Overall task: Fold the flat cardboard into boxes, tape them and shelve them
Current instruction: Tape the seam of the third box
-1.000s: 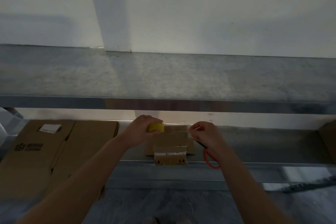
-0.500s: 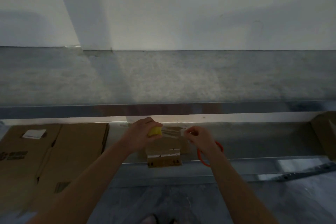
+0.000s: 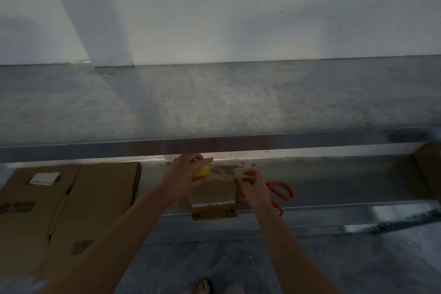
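A small folded cardboard box (image 3: 214, 200) sits at the front edge of the lower metal shelf (image 3: 334, 203). My left hand (image 3: 183, 178) grips a yellow tape roll (image 3: 201, 171) above the box's left side. A strip of clear tape (image 3: 223, 172) stretches from the roll to the right. My right hand (image 3: 251, 186) pinches the strip's free end over the box's right side. Orange-handled scissors (image 3: 281, 192) lie on the shelf just right of that hand, partly hidden by my wrist.
Flat cardboard sheets (image 3: 66, 203) lie on the shelf's left part, one with a white label. Another brown box (image 3: 429, 169) stands at the far right. An upper metal shelf (image 3: 214, 102) overhangs the hands. Grey floor and my feet show below.
The scissors left my right hand and now lie on the shelf. My right hand has drawn the tape strip out from the roll. The view shifted slightly.
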